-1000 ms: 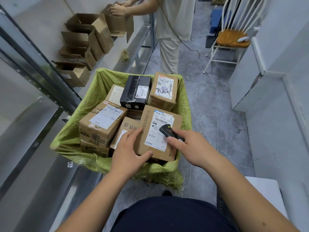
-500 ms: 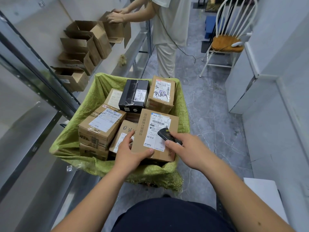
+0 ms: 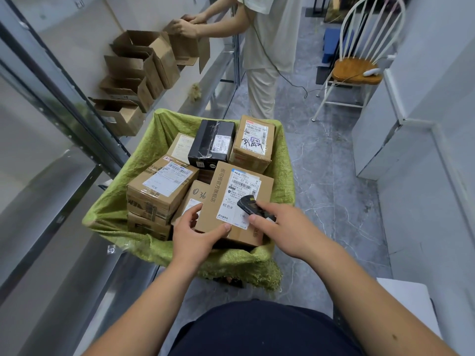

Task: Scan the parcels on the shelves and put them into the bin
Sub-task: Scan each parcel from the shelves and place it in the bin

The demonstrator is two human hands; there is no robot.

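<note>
Your arms were bare from wrist to the frame edge, no sleeves, no watch, no bands, no gloves. Left hand (image 3: 198, 233) and right hand (image 3: 285, 228): bare fingers (image 3: 222, 228), nails short and unpainted, no rings on what showed. One small dark mark sat on your right forearm (image 3: 380, 327), near the elbow end. Below the arms, a dark navy garment (image 3: 259, 330) covered your torso or lap, plain fabric, no print, logo or seam detail visible; couldn't tell whether it was a shirt or trousers. Nothing else of your body was in the head view.
</note>
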